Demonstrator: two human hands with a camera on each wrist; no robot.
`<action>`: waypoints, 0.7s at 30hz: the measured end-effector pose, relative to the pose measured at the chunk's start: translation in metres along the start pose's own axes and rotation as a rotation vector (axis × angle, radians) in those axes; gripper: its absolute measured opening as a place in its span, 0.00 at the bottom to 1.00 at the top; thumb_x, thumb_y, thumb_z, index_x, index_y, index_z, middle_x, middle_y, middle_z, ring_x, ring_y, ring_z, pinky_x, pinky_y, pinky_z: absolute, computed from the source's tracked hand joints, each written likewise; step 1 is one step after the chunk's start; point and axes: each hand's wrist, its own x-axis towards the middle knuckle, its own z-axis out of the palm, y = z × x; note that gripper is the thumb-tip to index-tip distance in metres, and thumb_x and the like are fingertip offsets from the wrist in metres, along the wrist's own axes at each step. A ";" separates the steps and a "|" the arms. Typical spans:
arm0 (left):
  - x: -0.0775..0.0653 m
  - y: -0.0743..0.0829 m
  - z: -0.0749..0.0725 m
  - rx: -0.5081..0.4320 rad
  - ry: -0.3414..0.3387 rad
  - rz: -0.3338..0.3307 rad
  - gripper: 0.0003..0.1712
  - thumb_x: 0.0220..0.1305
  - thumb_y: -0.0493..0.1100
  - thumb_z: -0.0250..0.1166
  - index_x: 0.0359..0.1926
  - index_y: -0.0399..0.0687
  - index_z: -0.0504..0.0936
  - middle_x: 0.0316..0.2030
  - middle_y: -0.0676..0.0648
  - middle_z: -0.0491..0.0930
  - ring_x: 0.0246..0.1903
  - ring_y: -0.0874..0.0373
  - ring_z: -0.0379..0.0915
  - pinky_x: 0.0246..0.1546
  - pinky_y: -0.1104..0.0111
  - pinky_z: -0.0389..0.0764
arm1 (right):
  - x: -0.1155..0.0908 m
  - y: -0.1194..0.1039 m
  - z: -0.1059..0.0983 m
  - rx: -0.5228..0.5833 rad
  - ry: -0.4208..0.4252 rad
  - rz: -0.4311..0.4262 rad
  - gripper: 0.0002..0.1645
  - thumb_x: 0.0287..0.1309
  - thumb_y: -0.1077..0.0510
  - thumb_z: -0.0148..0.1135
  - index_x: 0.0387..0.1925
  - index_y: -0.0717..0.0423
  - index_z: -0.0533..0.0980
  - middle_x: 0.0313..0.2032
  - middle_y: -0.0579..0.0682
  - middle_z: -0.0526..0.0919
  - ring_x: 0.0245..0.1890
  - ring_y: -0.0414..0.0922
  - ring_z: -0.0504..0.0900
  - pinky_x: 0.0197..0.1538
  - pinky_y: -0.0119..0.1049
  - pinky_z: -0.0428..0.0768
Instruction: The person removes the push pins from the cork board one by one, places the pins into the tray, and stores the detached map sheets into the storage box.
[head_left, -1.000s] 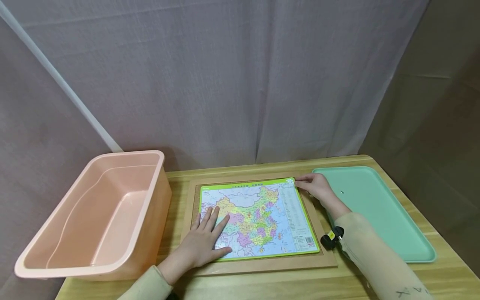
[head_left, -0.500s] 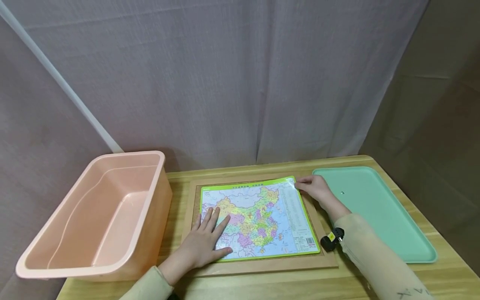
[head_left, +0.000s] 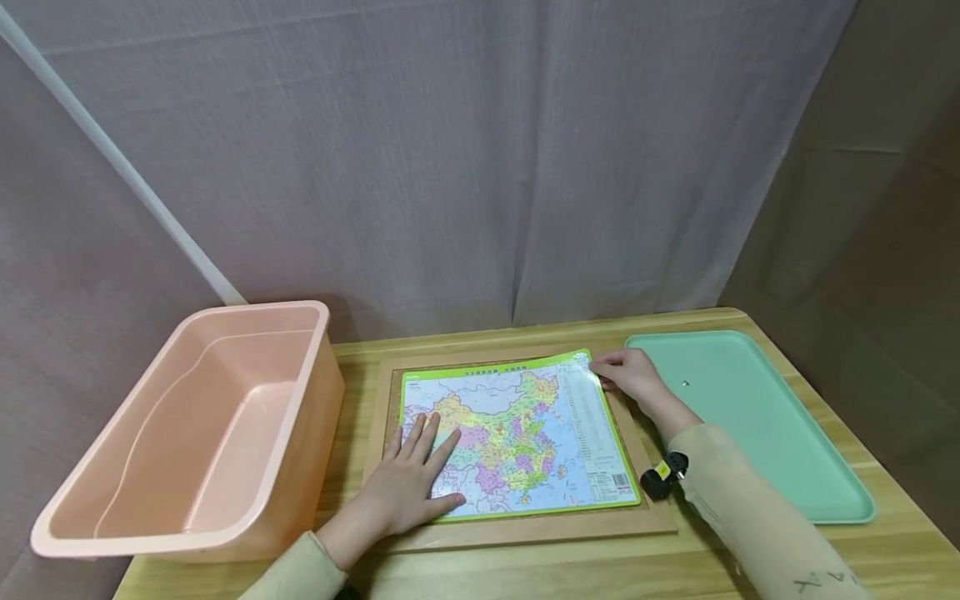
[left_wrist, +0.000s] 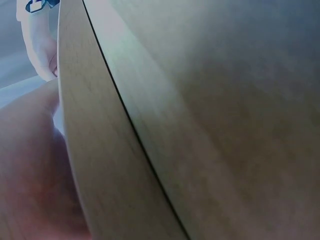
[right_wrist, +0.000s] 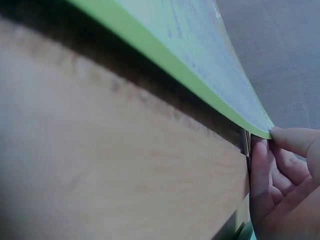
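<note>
A map of China with a green border (head_left: 517,433) lies over a wooden frame board (head_left: 570,527) in the head view. My left hand (head_left: 405,487) rests flat on the map's lower left, fingers spread. At the far right corner my right hand (head_left: 637,375) pinches the map between thumb and fingers. The right wrist view has that hand (right_wrist: 287,175) on the corner, where the map's green edge (right_wrist: 150,55) curves up off the frame (right_wrist: 125,145). In the left wrist view, part of the left hand (left_wrist: 35,175) appears beside the wooden frame edge (left_wrist: 95,125).
A deep pink plastic tub (head_left: 300,467) stands at the left of the wooden table (head_left: 480,575). On the right lies a mint green tray (head_left: 765,425), partly behind the right forearm. A grey cloth (head_left: 420,183) hangs at the back.
The map's far right corner has risen slightly in the right hand's pinch, bending upward. The left hand stays where it was.
</note>
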 end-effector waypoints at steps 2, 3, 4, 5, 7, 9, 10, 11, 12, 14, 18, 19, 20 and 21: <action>0.000 0.000 0.000 0.003 -0.001 0.000 0.52 0.74 0.74 0.55 0.87 0.58 0.49 0.86 0.36 0.40 0.85 0.34 0.36 0.80 0.33 0.48 | 0.001 0.001 0.000 -0.005 0.002 0.002 0.25 0.76 0.59 0.60 0.61 0.78 0.77 0.57 0.72 0.83 0.31 0.28 0.80 0.35 0.22 0.82; 0.000 0.001 -0.001 0.004 -0.002 0.000 0.52 0.74 0.74 0.55 0.87 0.58 0.49 0.86 0.36 0.40 0.85 0.34 0.36 0.81 0.33 0.48 | 0.001 0.001 0.000 -0.009 0.003 0.005 0.25 0.76 0.58 0.60 0.61 0.78 0.77 0.56 0.72 0.84 0.31 0.28 0.80 0.35 0.22 0.82; 0.000 0.001 -0.001 0.004 -0.003 0.000 0.52 0.74 0.74 0.55 0.87 0.58 0.49 0.86 0.36 0.40 0.85 0.34 0.36 0.81 0.33 0.48 | 0.001 0.001 0.001 -0.011 0.004 0.008 0.25 0.76 0.58 0.60 0.61 0.78 0.77 0.56 0.71 0.84 0.31 0.29 0.80 0.35 0.22 0.82; 0.000 0.001 -0.001 0.007 -0.002 0.001 0.52 0.74 0.75 0.55 0.87 0.58 0.49 0.86 0.36 0.40 0.85 0.34 0.36 0.81 0.33 0.48 | 0.002 0.001 0.001 -0.016 0.006 0.009 0.25 0.76 0.58 0.60 0.61 0.78 0.77 0.56 0.71 0.84 0.31 0.29 0.80 0.35 0.22 0.82; 0.000 0.000 0.000 0.014 -0.002 0.004 0.52 0.74 0.75 0.54 0.87 0.58 0.49 0.86 0.35 0.40 0.85 0.34 0.36 0.80 0.33 0.48 | 0.002 0.001 0.001 -0.023 0.009 0.010 0.25 0.76 0.58 0.60 0.61 0.77 0.78 0.56 0.71 0.84 0.31 0.30 0.80 0.35 0.22 0.82; 0.000 0.000 0.000 0.027 0.002 0.009 0.52 0.74 0.74 0.54 0.87 0.57 0.49 0.86 0.35 0.41 0.85 0.34 0.37 0.80 0.33 0.49 | 0.002 0.001 0.000 -0.027 0.008 0.011 0.24 0.76 0.58 0.60 0.60 0.77 0.78 0.56 0.70 0.84 0.31 0.30 0.80 0.35 0.23 0.82; 0.000 0.000 0.000 0.033 0.006 0.012 0.52 0.74 0.74 0.54 0.87 0.57 0.49 0.86 0.35 0.41 0.85 0.34 0.37 0.80 0.32 0.49 | 0.002 0.000 0.000 -0.026 0.009 0.011 0.24 0.76 0.58 0.60 0.60 0.78 0.78 0.55 0.70 0.84 0.31 0.30 0.80 0.35 0.23 0.82; 0.000 0.000 0.000 0.042 0.007 0.012 0.52 0.74 0.75 0.54 0.87 0.56 0.50 0.86 0.35 0.42 0.85 0.34 0.38 0.80 0.33 0.50 | 0.002 0.000 0.000 -0.029 0.008 0.010 0.24 0.76 0.59 0.60 0.59 0.77 0.78 0.55 0.70 0.84 0.31 0.31 0.79 0.35 0.23 0.82; 0.000 0.000 -0.001 0.050 0.007 0.011 0.52 0.74 0.75 0.54 0.87 0.56 0.50 0.86 0.35 0.42 0.85 0.34 0.38 0.80 0.33 0.50 | 0.002 0.000 0.000 -0.029 0.007 0.009 0.24 0.76 0.59 0.61 0.59 0.77 0.79 0.55 0.70 0.84 0.31 0.31 0.79 0.35 0.23 0.82; 0.000 0.001 -0.002 0.065 0.006 0.009 0.52 0.74 0.75 0.54 0.87 0.57 0.50 0.85 0.35 0.43 0.85 0.34 0.40 0.80 0.33 0.51 | 0.002 -0.001 -0.001 -0.028 0.003 0.007 0.23 0.75 0.59 0.61 0.59 0.78 0.79 0.54 0.70 0.84 0.31 0.31 0.79 0.35 0.23 0.83; 0.001 0.002 -0.004 0.085 0.004 0.004 0.52 0.74 0.76 0.52 0.86 0.58 0.51 0.85 0.36 0.44 0.85 0.35 0.41 0.80 0.35 0.53 | 0.003 0.000 0.000 -0.028 -0.002 0.004 0.23 0.75 0.59 0.61 0.58 0.77 0.79 0.52 0.68 0.85 0.31 0.32 0.79 0.35 0.23 0.83; 0.001 0.002 -0.004 0.091 0.007 0.006 0.52 0.74 0.76 0.52 0.86 0.57 0.51 0.85 0.36 0.45 0.84 0.35 0.42 0.80 0.35 0.53 | 0.003 0.000 0.000 -0.029 -0.003 0.004 0.22 0.75 0.59 0.61 0.57 0.78 0.79 0.51 0.67 0.85 0.31 0.32 0.79 0.35 0.23 0.83; 0.000 0.002 -0.004 0.095 0.013 0.009 0.51 0.74 0.76 0.52 0.86 0.57 0.52 0.85 0.35 0.45 0.84 0.34 0.42 0.80 0.35 0.53 | 0.003 0.000 0.000 -0.031 -0.003 0.004 0.22 0.75 0.59 0.61 0.57 0.77 0.80 0.51 0.67 0.86 0.31 0.32 0.79 0.35 0.24 0.83; 0.000 0.003 -0.004 0.098 0.018 0.011 0.51 0.75 0.75 0.52 0.86 0.56 0.52 0.85 0.35 0.46 0.84 0.34 0.43 0.80 0.35 0.54 | 0.004 0.001 0.000 -0.033 -0.002 0.004 0.22 0.75 0.59 0.61 0.57 0.77 0.80 0.50 0.66 0.86 0.31 0.33 0.79 0.35 0.24 0.83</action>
